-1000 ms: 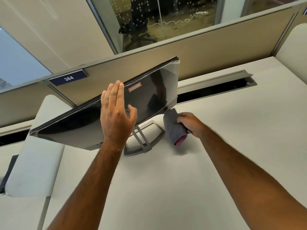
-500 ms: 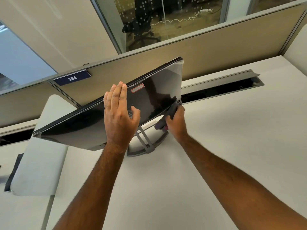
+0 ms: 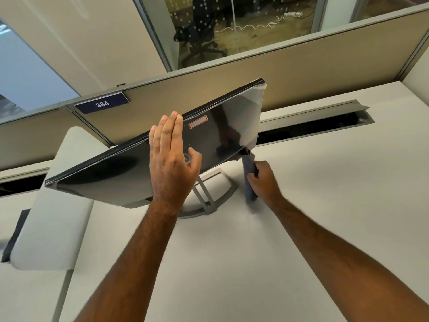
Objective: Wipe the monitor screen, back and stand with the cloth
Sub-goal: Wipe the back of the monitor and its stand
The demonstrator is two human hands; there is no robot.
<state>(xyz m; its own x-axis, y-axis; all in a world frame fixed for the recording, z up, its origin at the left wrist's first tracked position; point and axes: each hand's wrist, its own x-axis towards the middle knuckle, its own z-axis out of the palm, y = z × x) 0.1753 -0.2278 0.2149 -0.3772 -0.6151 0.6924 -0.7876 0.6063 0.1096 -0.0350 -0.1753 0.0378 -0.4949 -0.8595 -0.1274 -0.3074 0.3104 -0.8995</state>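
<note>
Half a second ago our right hand [image 3: 264,180] was tucked under the monitor's [image 3: 130,173] lower right corner; now it sits further right, clear of the panel, fingers curled round the grey cloth [image 3: 249,182], whose top touches that corner. Our left hand [image 3: 170,159] still lies flat, fingers straight, on the tilted glossy back at centre frame. The stand [image 3: 209,198] rests on the white desk [image 3: 325,205], a beige partition [image 3: 301,66] behind.

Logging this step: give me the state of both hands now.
Left hand: open, flat against the monitor.
Right hand: gripping the cloth.
</note>
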